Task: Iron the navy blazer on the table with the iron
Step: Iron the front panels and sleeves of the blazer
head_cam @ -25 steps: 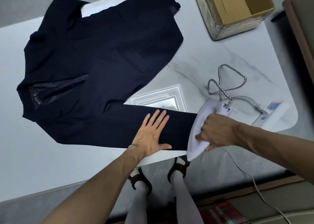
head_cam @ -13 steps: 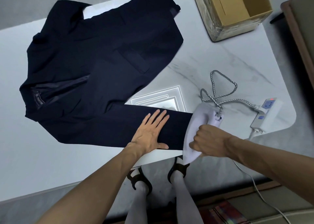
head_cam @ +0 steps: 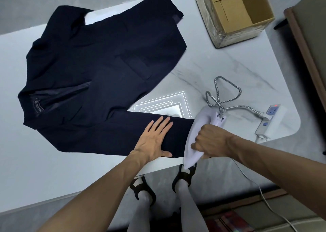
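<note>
The navy blazer (head_cam: 98, 69) lies spread on the white marble table (head_cam: 229, 69), one sleeve stretched along the near edge. My left hand (head_cam: 155, 140) presses flat on that sleeve with straight fingers. Just to its right, my right hand (head_cam: 210, 140) grips the handle of the white iron (head_cam: 195, 131), which sits on the cuff end of the sleeve, its tip pointing toward me past the table edge.
The iron's braided cord (head_cam: 222, 97) loops on the table to a white power strip (head_cam: 271, 120) at the right corner. An open cardboard box (head_cam: 234, 13) stands at the back right. A bright rectangular light reflection (head_cam: 165, 105) shows on the tabletop beside the sleeve. My feet are below the table edge.
The iron and my right hand have slid left onto the sleeve's cuff end, closer to my left hand. My left hand stays flat on the sleeve.
</note>
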The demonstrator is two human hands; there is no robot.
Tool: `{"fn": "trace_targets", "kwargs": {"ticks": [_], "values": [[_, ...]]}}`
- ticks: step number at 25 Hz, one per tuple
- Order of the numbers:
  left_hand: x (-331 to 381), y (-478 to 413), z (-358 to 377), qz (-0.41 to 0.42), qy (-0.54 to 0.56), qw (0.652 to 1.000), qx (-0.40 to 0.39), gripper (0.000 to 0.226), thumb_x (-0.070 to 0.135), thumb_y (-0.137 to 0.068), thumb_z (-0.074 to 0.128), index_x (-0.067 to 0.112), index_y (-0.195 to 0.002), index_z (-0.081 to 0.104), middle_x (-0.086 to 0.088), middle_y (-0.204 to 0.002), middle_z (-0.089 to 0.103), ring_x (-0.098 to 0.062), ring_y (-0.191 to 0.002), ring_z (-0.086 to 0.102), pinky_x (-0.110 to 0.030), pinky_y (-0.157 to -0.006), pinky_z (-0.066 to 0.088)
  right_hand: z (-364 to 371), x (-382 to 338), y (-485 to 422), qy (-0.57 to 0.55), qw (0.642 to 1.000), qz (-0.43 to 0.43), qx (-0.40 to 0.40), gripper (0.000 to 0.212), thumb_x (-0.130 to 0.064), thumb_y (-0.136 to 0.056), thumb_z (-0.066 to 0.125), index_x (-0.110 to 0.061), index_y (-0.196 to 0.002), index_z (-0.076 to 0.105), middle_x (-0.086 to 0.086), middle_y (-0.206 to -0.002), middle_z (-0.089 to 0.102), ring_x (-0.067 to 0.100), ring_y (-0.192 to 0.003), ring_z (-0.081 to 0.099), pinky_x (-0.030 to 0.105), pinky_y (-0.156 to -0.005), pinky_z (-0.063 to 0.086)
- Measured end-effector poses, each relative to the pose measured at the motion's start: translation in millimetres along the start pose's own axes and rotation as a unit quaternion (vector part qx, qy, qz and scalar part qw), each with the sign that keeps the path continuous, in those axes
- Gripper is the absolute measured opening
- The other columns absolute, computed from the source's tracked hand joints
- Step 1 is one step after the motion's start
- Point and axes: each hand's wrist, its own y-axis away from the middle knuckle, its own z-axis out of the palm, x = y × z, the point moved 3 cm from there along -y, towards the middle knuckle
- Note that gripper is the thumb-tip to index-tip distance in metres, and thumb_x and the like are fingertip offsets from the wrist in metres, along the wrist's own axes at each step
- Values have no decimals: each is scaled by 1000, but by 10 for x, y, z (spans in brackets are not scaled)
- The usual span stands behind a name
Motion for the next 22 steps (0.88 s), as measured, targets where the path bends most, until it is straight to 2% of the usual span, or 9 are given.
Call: {"fn": "trace_targets", "kwargs": {"ticks": [5,8,11,13,15,17,18,20,22], "values": [[4,12,3,15,15,1000,-3,115,71,-78,61,25,-156,-10,12,-158,-23,-14,-149,-20,-37,-122,-13,11,151,115,-64,995,70,-28,33,-53,-90,48,-22,-95,60,0,-70,55,23,-60,40,33,-55,21],[-107,54,-124,5,147,989,30,85,43,-88,68,30,-156,19,13,-164,8,-12,-151,10,-32,-124,6,-87,317,218,-153,977,148,10,41,-66,-84,50,-28,-94,62,-1,-77,65,21,-63,44,31,-56,26],[-540,282,-433,-144,327,919,166,41,10,-93,60,27,-131,55,14,-131,56,-9,-118,55,-31,-107,42,-315,563,256,-264,922,266,99,49,-78,-73,52,-30,-80,56,-5,-66,60,20,-64,55,30,-56,36],[-915,490,-660,-263,351,867,239,29,3,-94,56,21,-115,65,9,-109,65,-12,-102,62,-33,-97,49,-547,743,196,-319,876,335,134,53,-81,-70,52,-29,-78,56,-5,-65,60,23,-70,59,30,-59,36],[-1202,620,-850,-333,339,842,257,27,2,-92,57,19,-111,67,3,-106,67,-18,-102,63,-33,-95,49,-785,926,86,-375,822,396,164,52,-78,-71,54,-26,-78,59,-7,-65,59,23,-70,55,32,-60,36],[-1379,616,-1005,-347,305,852,245,28,9,-92,62,18,-118,64,2,-116,65,-19,-110,60,-33,-97,47,-998,1113,-75,-436,764,437,188,44,-68,-78,56,-25,-74,56,-8,-67,58,23,-69,53,32,-57,34],[-1419,550,-1075,-332,261,875,235,33,17,-91,65,19,-124,61,1,-123,62,-20,-114,56,-34,-98,45,-1076,1214,-169,-460,739,449,200,39,-61,-82,56,-24,-73,53,-7,-67,57,24,-69,53,31,-54,32],[-1432,285,-1169,-275,141,930,198,55,37,-88,68,20,-137,50,-2,-138,52,-23,-124,48,-37,-104,41,-1177,1437,-380,-490,695,475,225,27,-45,-85,55,-20,-77,51,-3,-71,57,26,-70,53,30,-51,29],[-1381,-102,-1214,-244,46,959,134,83,56,-83,65,21,-150,31,-8,-153,34,-29,-133,39,-40,-110,34,-1231,1653,-528,-502,660,500,248,21,-36,-84,53,-15,-85,51,1,-76,58,26,-71,53,32,-54,31]]}}
